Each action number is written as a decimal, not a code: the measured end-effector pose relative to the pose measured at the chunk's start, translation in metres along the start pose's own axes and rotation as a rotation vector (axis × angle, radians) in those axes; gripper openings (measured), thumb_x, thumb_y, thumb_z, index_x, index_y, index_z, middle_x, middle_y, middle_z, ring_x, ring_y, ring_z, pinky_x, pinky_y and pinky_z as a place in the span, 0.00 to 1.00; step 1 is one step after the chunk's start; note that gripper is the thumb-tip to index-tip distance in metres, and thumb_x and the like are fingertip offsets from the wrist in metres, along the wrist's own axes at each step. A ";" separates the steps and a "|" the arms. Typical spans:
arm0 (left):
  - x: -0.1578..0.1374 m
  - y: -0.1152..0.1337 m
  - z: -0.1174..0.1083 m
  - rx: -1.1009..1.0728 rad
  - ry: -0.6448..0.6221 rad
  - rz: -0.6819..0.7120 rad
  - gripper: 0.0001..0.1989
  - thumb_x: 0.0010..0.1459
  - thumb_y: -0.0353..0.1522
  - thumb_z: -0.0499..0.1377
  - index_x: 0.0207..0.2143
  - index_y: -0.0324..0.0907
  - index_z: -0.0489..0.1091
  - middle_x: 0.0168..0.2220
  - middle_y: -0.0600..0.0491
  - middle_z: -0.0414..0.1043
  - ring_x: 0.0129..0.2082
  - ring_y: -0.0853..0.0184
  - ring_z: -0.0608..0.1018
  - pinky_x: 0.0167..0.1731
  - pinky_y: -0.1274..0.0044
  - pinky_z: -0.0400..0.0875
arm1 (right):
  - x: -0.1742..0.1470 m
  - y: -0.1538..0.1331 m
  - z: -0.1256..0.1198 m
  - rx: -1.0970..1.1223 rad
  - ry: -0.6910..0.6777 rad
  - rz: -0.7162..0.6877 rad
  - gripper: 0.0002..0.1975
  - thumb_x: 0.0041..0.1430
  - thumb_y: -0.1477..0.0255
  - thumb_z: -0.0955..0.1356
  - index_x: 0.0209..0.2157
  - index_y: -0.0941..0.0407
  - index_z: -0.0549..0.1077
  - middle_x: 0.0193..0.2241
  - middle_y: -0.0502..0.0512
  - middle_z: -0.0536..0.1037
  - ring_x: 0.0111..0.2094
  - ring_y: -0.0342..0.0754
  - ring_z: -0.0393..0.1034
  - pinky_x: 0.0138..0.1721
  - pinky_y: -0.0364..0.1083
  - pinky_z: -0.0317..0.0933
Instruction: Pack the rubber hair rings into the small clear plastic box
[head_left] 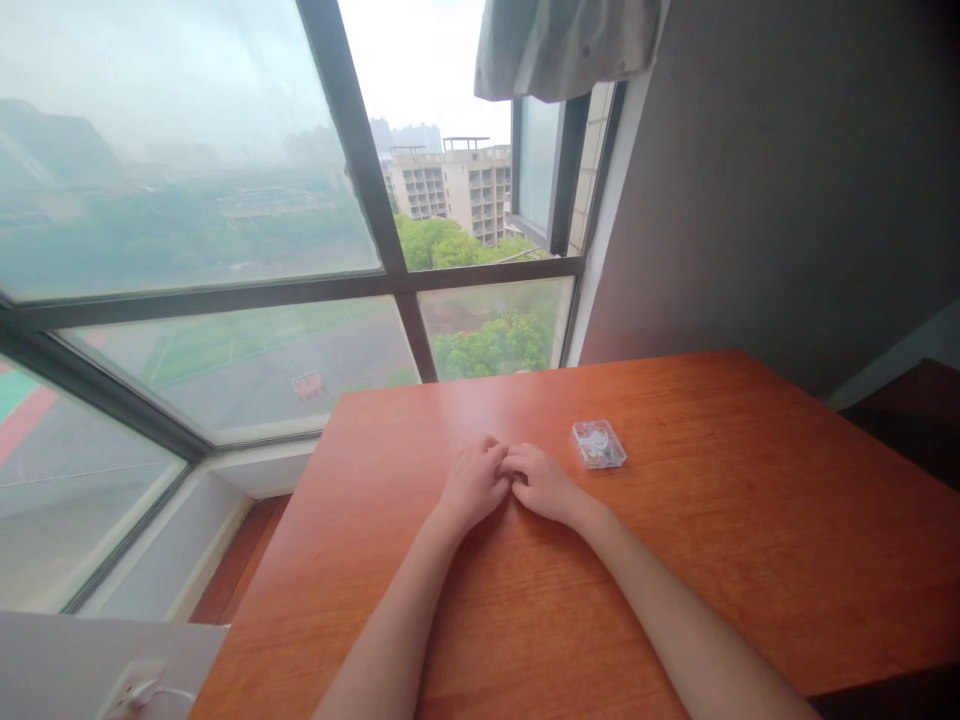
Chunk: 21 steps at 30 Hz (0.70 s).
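Note:
On the reddish-brown wooden table [720, 540], my left hand [474, 484] and my right hand [541, 482] rest with their fingertips meeting. Both sets of fingers are curled inward, and whatever they may hold between them is hidden. Just to the right of my right hand, a small clear plastic box [598, 445] lies on the tabletop, apart from the hand. It contains small whitish and metallic-looking pieces, too small to name.
Beyond the table's far edge stands a large window with a dark frame [300, 292], one pane of it swung outward. A grey curtain [566, 45] hangs above. A wall [750, 200] rises at the right. At lower left, a white cable is plugged into a wall socket [135, 692].

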<state>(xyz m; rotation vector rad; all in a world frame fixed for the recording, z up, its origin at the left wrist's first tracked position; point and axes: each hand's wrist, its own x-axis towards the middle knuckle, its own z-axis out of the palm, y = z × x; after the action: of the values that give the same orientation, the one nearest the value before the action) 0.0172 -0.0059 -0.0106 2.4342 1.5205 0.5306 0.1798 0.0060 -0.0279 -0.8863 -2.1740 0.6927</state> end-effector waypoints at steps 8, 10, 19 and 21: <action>0.000 -0.001 0.001 0.001 0.004 0.006 0.08 0.56 0.30 0.53 0.38 0.44 0.68 0.42 0.52 0.67 0.38 0.66 0.72 0.41 0.73 0.66 | 0.000 -0.001 -0.001 0.001 -0.002 -0.001 0.17 0.47 0.87 0.62 0.31 0.54 0.76 0.36 0.53 0.77 0.40 0.48 0.68 0.44 0.46 0.63; 0.001 0.000 0.001 0.003 0.003 0.004 0.08 0.56 0.29 0.53 0.38 0.44 0.68 0.42 0.52 0.67 0.39 0.66 0.72 0.42 0.73 0.66 | 0.000 -0.001 0.000 -0.004 -0.006 0.000 0.17 0.47 0.87 0.62 0.31 0.54 0.75 0.36 0.53 0.77 0.40 0.48 0.68 0.44 0.46 0.63; 0.000 0.001 0.000 -0.007 -0.006 -0.010 0.09 0.56 0.29 0.53 0.39 0.45 0.69 0.42 0.51 0.67 0.40 0.65 0.72 0.43 0.73 0.66 | 0.000 -0.002 -0.001 -0.003 0.000 -0.007 0.18 0.46 0.88 0.62 0.31 0.54 0.76 0.34 0.52 0.76 0.39 0.48 0.68 0.44 0.47 0.62; 0.000 0.000 0.000 -0.010 -0.001 -0.007 0.09 0.56 0.30 0.53 0.39 0.45 0.68 0.42 0.52 0.67 0.40 0.65 0.72 0.43 0.73 0.66 | 0.000 -0.001 -0.001 -0.002 0.001 -0.007 0.17 0.47 0.88 0.62 0.31 0.54 0.75 0.34 0.52 0.76 0.39 0.48 0.68 0.44 0.46 0.62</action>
<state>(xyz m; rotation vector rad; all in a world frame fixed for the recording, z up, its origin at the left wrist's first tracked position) 0.0175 -0.0060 -0.0102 2.4202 1.5221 0.5348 0.1797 0.0054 -0.0265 -0.8800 -2.1764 0.6869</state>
